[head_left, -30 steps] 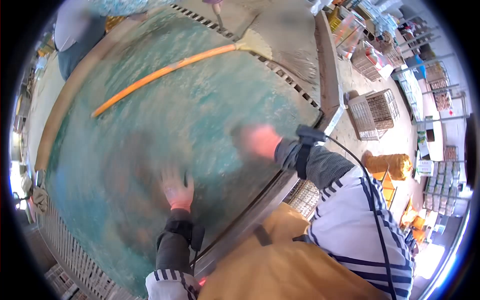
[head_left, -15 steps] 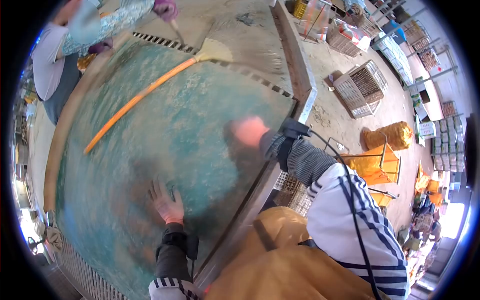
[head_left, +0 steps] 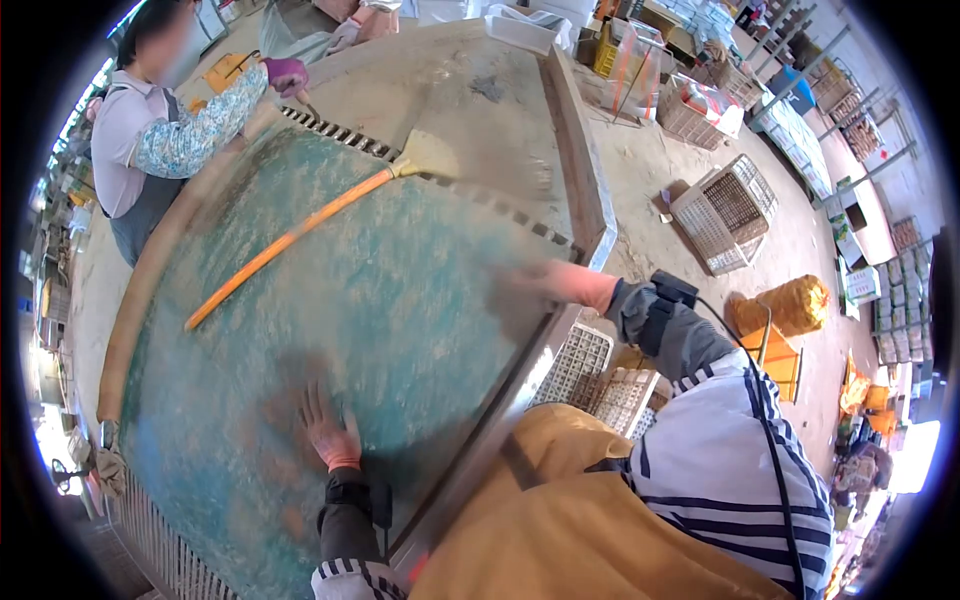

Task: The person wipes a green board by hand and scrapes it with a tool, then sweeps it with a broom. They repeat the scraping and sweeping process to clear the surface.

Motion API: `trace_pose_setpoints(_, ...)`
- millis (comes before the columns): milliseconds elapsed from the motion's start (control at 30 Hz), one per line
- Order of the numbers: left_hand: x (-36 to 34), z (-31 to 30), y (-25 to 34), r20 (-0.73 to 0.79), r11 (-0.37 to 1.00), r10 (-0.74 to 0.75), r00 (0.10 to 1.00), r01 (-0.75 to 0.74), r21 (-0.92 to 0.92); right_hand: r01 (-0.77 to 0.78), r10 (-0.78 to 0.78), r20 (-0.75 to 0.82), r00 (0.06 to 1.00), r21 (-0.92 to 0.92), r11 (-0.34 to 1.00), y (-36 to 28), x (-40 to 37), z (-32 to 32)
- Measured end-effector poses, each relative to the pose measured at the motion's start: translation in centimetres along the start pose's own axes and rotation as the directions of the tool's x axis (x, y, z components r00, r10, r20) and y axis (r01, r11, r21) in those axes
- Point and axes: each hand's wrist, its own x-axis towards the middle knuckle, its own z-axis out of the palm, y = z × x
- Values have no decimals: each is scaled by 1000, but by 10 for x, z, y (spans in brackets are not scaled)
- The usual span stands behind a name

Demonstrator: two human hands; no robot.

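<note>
My left hand (head_left: 330,432) wears a thin pinkish covering and lies with fingers spread at the green, dusty work surface (head_left: 400,270), holding nothing. My right hand (head_left: 560,283) reaches over the right edge of that surface, its fingers smeared by motion, so what they hold cannot be made out. Beyond both hands rests a broom-like tool with an orange handle (head_left: 290,236) and a pale fan-shaped head (head_left: 428,156), touched by neither hand.
A co-worker (head_left: 150,130) with purple gloves stands at the far left edge. A slotted strip (head_left: 340,138) crosses the surface. A raised metal rim (head_left: 590,170) borders the right side. Crates (head_left: 725,213) and an orange sack (head_left: 795,305) stand on the floor.
My right hand has moved to the right, toward the rim. The camera view has shifted, showing more of the co-worker and the far end. My left hand stays spread in nearly the same place.
</note>
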Motion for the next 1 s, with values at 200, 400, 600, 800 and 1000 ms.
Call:
trace_pose_setpoints(200, 2, -1, 5, 17, 999, -37, 999, 36, 24, 146, -579, -148, 802, -891, 430, 55, 48, -82)
trace_pose_setpoints(400, 2, -2, 5, 41, 997, -63, 997, 61, 38, 94, -596, -34, 802, -979, 182, 40, 106, -57)
trace_pose_setpoints(600, 5, -1, 4, 65, 997, -72, 995, 69, 35, 160, -398, 68, 915, -966, 202, 13, 94, -93)
trace_pose_setpoints(800, 7, -4, 12, 92, 994, -97, 991, 92, 58, 189, -566, 76, 821, -971, 144, 66, 141, -64)
trace_pose_setpoints(1000, 9, -7, 11, 108, 996, -81, 991, 78, 33, 221, -504, 171, 847, -974, 42, 8, 116, -101)
